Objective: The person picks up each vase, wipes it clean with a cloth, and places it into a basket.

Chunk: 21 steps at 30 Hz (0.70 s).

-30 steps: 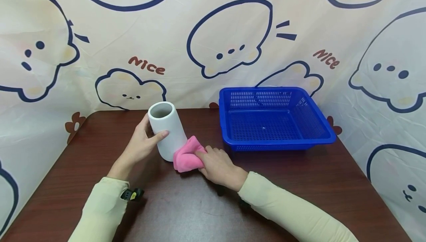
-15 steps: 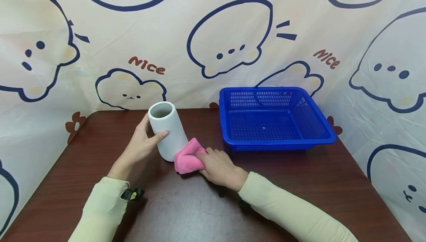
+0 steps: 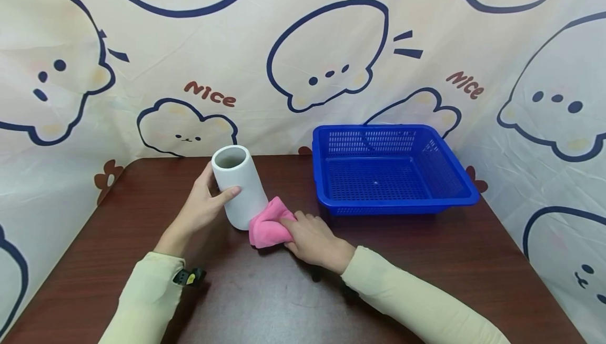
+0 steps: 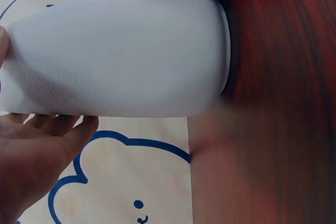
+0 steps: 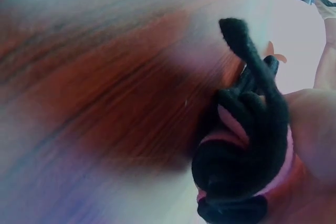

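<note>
A white vase (image 3: pixel 241 191) with an open round mouth stands left of centre on the table. My left hand (image 3: pixel 199 204) grips its upper part from the left, thumb across the front. In the left wrist view the fingers (image 4: pixel 79 132) curl against the side of the vase (image 4: pixel 121 51), and its base is close to the tabletop. My right hand (image 3: pixel 314 239) holds a bunched pink cloth (image 3: pixel 269 225) against the vase's lower right side. Dark folds edged with pink show on the cloth (image 5: pixel 236 166) in the right wrist view.
A blue perforated plastic basket (image 3: pixel 379 204) sits at the back right of the dark wooden table (image 3: pixel 265 302). A pale curtain (image 3: pixel 255 60) with cartoon drawings rises behind the table and at both sides.
The pink cloth and my right hand have slid slightly down and to the right along the vase's lower side. The left hand and vase hold their place.
</note>
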Available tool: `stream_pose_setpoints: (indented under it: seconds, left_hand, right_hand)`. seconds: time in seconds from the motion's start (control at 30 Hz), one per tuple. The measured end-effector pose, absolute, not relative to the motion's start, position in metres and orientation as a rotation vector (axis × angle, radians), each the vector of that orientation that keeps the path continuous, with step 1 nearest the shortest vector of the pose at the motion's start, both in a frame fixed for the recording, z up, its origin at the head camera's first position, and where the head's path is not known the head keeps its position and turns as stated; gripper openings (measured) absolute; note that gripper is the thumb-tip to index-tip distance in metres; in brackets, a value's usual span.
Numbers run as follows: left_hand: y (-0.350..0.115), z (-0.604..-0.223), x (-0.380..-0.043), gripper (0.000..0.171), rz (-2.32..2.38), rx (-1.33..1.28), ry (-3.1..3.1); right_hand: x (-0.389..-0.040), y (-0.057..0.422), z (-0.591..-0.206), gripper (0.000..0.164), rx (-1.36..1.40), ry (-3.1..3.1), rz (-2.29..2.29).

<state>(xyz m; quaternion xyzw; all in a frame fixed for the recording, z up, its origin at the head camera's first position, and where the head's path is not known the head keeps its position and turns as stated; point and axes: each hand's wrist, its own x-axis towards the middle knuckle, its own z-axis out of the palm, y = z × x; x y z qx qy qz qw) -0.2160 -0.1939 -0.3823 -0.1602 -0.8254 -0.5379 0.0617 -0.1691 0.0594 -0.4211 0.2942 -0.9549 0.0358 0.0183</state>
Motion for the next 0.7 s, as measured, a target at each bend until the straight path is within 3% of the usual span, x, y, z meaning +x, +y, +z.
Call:
stream_pose_setpoints:
  seconds: [0.7]
  left_hand:
    - [-0.193, -0.381, -0.214, 0.072, -1.597, -0.483, -2.506]
  right_hand:
    - [-0.162, 0.07, -0.419, 0.044, 0.908, -2.891, 0.298]
